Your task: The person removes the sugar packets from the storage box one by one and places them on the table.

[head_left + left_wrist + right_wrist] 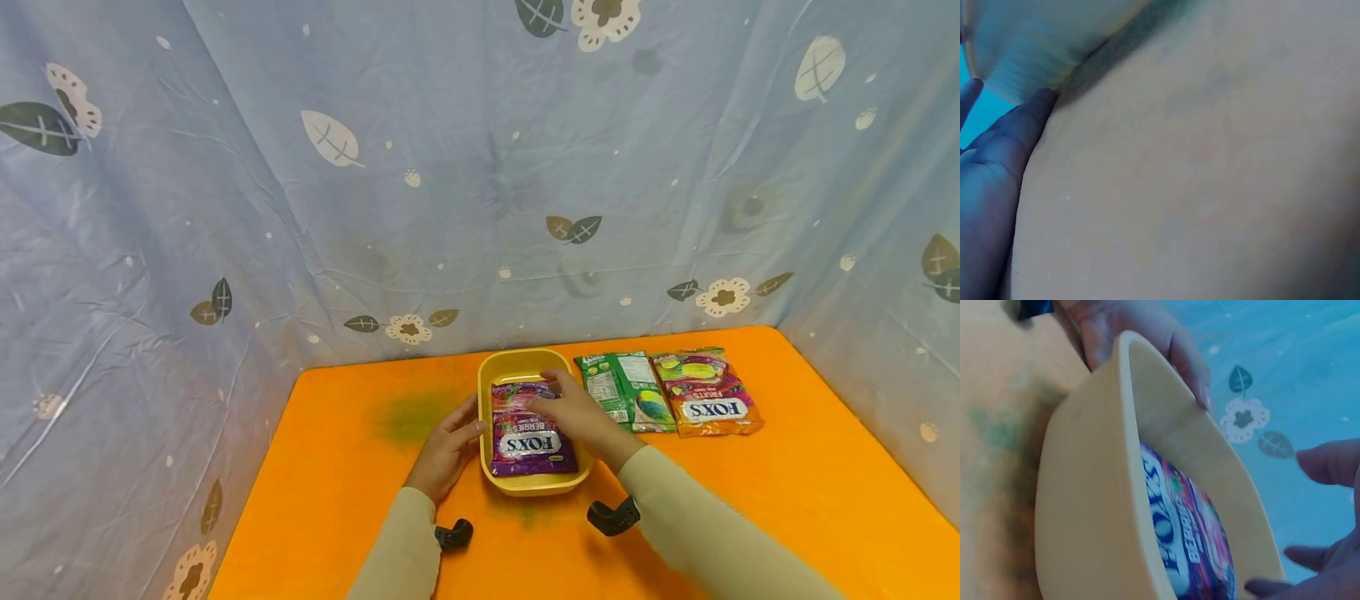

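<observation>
A yellow plastic tub (534,485) stands on the table with a purple Fox's Berries candy bag (531,425) lying inside it. My left hand (444,454) rests against the tub's left outer wall, its fingers fairly straight and the thumb right at the rim. In the left wrist view, fingers (1013,134) touch the pale tub wall. Over the tub's right side reaches my right hand (573,408), fingers spread above the bag. The right wrist view shows the thumb and fingers (1329,575) apart, with no bag between them.
Right of the tub, a green candy bag (626,392) lies with its printed back up. Beside it is an orange and red Fox's Fruits bag (705,396). A blue patterned curtain (480,208) hangs behind and around the orange table (337,483).
</observation>
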{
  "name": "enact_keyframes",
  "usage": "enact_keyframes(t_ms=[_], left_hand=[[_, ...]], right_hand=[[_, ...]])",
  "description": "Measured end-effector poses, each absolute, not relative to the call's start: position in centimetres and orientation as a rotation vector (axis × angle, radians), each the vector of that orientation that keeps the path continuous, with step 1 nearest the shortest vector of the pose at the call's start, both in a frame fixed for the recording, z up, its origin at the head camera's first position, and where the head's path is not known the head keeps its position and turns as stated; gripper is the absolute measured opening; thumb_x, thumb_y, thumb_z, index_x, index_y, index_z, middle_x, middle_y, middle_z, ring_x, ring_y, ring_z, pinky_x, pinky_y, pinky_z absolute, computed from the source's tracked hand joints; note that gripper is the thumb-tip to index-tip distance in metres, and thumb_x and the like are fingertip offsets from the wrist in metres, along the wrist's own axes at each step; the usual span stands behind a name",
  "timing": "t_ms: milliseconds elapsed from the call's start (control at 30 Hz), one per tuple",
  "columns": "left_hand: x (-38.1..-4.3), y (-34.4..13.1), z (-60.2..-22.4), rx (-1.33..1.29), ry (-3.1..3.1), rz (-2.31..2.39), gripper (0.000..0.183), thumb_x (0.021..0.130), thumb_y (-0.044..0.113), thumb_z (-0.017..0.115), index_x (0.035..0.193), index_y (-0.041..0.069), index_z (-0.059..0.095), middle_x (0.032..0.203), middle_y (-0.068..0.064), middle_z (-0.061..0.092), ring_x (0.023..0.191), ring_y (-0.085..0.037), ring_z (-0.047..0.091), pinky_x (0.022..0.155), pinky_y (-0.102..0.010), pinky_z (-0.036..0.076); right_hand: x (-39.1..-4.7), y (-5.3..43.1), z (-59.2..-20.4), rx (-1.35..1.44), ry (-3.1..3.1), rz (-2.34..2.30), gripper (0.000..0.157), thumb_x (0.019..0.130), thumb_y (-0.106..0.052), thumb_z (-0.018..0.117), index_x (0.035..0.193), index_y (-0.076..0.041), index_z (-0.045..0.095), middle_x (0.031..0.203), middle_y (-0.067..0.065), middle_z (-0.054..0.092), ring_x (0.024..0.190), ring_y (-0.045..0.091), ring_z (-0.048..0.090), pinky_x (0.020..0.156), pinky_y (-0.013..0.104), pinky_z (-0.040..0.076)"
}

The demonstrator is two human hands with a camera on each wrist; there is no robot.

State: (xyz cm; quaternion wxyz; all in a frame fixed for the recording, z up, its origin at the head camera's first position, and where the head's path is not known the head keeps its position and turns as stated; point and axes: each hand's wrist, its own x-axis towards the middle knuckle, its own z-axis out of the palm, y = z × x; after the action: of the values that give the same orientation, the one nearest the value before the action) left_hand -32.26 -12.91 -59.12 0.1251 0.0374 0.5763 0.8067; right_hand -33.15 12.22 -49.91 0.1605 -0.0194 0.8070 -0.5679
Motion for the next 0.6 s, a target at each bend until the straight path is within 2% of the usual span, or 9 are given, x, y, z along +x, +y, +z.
enact_keyframes(t_ms=[200,600], left_hand=[[-32.3,-12.8,-59.1,0.106,1.664,2.357,0.061,0.109,0.009,0.066,0.167,0.014,0.047,0.171,-0.011,0.040,0.151,-0.034,0.046,0.114,-0.044,0.048],[-32.4,-12.9,-59.2,0.100,1.657,2.361,0.061,0.110,0.009,0.065,0.167,0.015,0.046,0.172,-0.011,0.040,0.149,-0.034,0.048,0.113,-0.045,0.049]], right_hand=[[-33.2,10.9,-50.8,0.036,2.393,-1.580,0.083,0.101,-0.028,0.075,0.164,0.002,0.031,0.149,0.027,0.051,0.128,0.042,0.057,0.116,0.065,0.043],[-33.4,10.6,-51.4,0.193,2.304,-1.688,0.078,0.103,-0.024,0.076,0.161,0.001,0.030,0.145,0.027,0.052,0.125,0.041,0.058,0.113,0.062,0.047]])
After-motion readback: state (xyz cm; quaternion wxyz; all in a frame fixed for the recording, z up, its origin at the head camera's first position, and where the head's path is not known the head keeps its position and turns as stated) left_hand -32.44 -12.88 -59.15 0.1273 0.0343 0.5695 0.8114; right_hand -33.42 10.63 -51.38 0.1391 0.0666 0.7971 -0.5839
